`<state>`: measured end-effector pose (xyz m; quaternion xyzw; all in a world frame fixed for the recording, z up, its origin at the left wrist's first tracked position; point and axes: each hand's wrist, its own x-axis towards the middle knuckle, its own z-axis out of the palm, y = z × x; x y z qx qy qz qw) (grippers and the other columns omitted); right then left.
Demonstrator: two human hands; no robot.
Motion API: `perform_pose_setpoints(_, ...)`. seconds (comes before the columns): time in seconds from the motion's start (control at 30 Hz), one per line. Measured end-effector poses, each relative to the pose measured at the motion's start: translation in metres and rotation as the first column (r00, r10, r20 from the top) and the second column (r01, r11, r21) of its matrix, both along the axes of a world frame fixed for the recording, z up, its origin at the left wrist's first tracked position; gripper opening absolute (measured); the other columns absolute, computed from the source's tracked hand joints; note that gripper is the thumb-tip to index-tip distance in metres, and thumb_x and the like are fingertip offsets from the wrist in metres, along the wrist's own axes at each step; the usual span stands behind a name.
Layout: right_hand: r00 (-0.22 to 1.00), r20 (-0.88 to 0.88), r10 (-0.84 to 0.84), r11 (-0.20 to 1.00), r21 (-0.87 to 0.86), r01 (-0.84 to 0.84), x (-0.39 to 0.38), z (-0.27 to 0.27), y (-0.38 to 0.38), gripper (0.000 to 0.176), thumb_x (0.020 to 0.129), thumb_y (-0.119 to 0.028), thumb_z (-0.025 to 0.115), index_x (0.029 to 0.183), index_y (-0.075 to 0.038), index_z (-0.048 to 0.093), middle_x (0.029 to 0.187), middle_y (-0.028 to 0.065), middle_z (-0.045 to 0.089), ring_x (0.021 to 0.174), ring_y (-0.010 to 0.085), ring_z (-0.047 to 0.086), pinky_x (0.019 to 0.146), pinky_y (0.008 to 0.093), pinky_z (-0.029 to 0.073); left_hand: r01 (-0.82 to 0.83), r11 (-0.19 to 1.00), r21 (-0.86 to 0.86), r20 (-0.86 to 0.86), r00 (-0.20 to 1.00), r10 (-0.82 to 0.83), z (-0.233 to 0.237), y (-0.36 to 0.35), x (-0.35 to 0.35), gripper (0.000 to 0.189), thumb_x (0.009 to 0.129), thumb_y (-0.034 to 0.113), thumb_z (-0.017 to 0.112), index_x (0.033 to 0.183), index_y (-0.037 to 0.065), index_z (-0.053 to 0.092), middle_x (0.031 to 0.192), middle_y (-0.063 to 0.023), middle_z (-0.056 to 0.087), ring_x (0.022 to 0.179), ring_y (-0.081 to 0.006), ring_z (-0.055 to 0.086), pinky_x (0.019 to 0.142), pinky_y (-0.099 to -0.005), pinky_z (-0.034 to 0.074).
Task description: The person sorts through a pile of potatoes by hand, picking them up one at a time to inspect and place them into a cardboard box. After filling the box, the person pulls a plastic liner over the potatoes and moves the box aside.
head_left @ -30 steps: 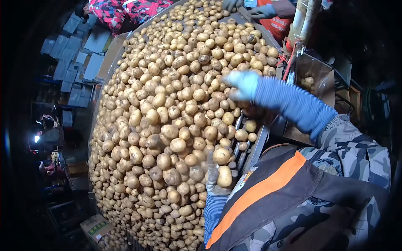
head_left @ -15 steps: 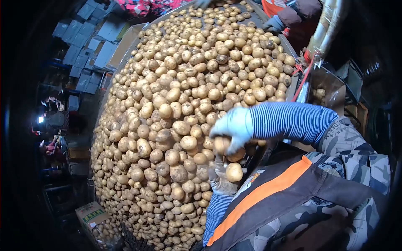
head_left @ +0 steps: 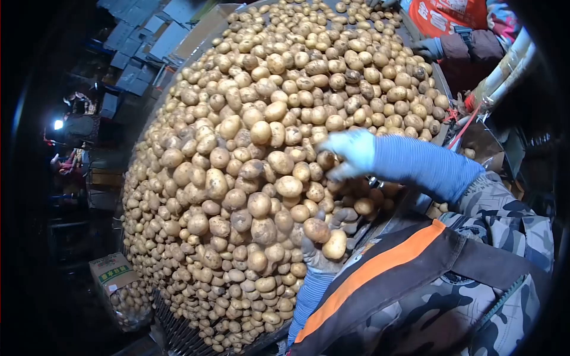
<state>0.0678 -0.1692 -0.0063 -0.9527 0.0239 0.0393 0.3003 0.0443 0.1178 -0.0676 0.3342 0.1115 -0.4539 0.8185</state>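
My left hand, in a soiled grey glove, is turned palm up low over the pile. A brownish potato and a paler, yellowish potato rest in it, its fingers curling up beyond them. Above it, my right hand wears a light-blue glove and is slightly blurred. Its thumb and fingers are spread on either side of a darker potato at the surface of the heap. Potatoes of mixed sizes, some with dirt on them, surround both hands.
Across the pile, a co-worker's gloved hand lies at the table edge near a red garment. A carton with a bag of potatoes stands at lower left. Flattened boxes lie at upper left. A wrapped white pole rises at upper right.
My right hand has moved up and away from my left, leaving a potato there beside the paler one. The view has shifted, so the pile sits lower in the picture.
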Motion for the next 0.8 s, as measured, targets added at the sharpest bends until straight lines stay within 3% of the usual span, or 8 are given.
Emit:
perform_pose_setpoints(0.1,0.966,-0.242,0.093,0.994,0.086,-0.074,-0.069,-0.005,0.007,0.05,0.065,-0.042,0.076,0.102,-0.011,0.062,0.087,0.0125,0.064,0.081,0.0316,0.064,0.068,0.0426,0.051,-0.067,0.996,0.053,0.0,0.998,0.067,0.001,0.014,0.003,0.064,0.081,0.033,0.066,0.137,0.015,0.041,0.132,-0.0163,0.048,0.101,-0.0279,0.058,0.082,-0.0396,0.052)
perform_pose_setpoints(0.13,0.958,-0.271,0.095,0.993,-0.037,-0.109,-0.089,-0.007,0.011,0.05,0.064,-0.042,0.077,0.102,-0.012,0.062,0.088,0.0113,0.064,0.079,0.0308,0.065,0.068,0.0416,0.052,-0.089,0.993,0.075,0.006,0.996,0.089,0.001,0.018,0.003,0.064,0.081,0.033,0.066,0.137,0.015,0.041,0.132,-0.0163,0.048,0.102,-0.0279,0.058,0.082,-0.0397,0.052)
perform_pose_setpoints(0.17,0.903,-0.409,0.134,0.988,-0.018,-0.155,-0.1,-0.006,0.01,0.057,0.067,-0.046,0.075,0.112,-0.014,0.06,0.102,0.0136,0.063,0.092,0.0316,0.063,0.073,0.046,0.051,-0.107,0.99,0.092,0.015,0.994,0.106,0.001,0.022,0.004,0.063,0.081,0.033,0.066,0.137,0.015,0.041,0.132,-0.0162,0.048,0.102,-0.0279,0.058,0.082,-0.0397,0.052)
perform_pose_setpoints(0.3,0.976,-0.16,0.15,0.986,-0.054,-0.16,-0.138,-0.03,0.021,0.072,0.068,-0.036,0.075,0.13,-0.015,0.045,0.108,0.0136,0.055,0.099,0.0323,0.059,0.078,0.0481,0.049,-0.139,0.977,0.162,0.048,0.99,0.133,0.007,0.04,0.006,0.062,0.081,0.034,0.065,0.136,0.015,0.042,0.131,-0.0161,0.048,0.103,-0.0278,0.057,0.083,-0.0397,0.051)
perform_pose_setpoints(0.5,0.943,-0.297,0.148,0.935,-0.27,-0.231,-0.102,-0.03,0.052,0.044,0.077,-0.031,0.066,0.115,-0.013,0.052,0.101,0.012,0.056,0.085,0.0275,0.065,0.066,0.0417,0.051,-0.202,0.956,0.211,0.108,0.977,0.182,0.019,0.069,-0.008,0.061,0.082,0.035,0.065,0.135,0.015,0.042,0.131,-0.0159,0.048,0.104,-0.0278,0.057,0.084,-0.0398,0.051)
perform_pose_setpoints(0.63,0.974,-0.198,0.112,0.93,-0.325,-0.173,-0.108,-0.037,0.057,0.034,0.076,-0.031,0.067,0.102,-0.011,0.057,0.097,0.011,0.059,0.082,0.0261,0.066,0.065,0.0408,0.051,-0.236,0.95,0.203,0.138,0.968,0.211,0.024,0.084,-0.019,0.06,0.082,0.036,0.064,0.134,0.015,0.043,0.131,-0.0157,0.049,0.104,-0.0277,0.057,0.085,-0.0399,0.05)
perform_pose_setpoints(0.77,0.983,-0.17,0.073,0.964,-0.242,-0.113,-0.116,-0.033,0.061,0.031,0.071,-0.027,0.071,0.093,-0.009,0.059,0.094,0.0119,0.06,0.083,0.0279,0.066,0.068,0.0406,0.052,-0.274,0.942,0.194,0.148,0.957,0.248,0.024,0.101,-0.03,0.059,0.082,0.036,0.063,0.134,0.015,0.043,0.131,-0.0156,0.049,0.105,-0.0277,0.056,0.086,-0.04,0.05)
perform_pose_setpoints(0.8,0.949,-0.314,0.024,0.974,-0.205,-0.092,-0.109,-0.024,0.064,0.037,0.068,-0.028,0.073,0.095,-0.008,0.058,0.095,0.0135,0.06,0.084,0.0291,0.065,0.071,0.0414,0.052,-0.282,0.94,0.19,0.154,0.954,0.256,0.024,0.104,-0.033,0.059,0.082,0.036,0.063,0.133,0.015,0.043,0.131,-0.0156,0.049,0.105,-0.0277,0.056,0.086,-0.04,0.049)
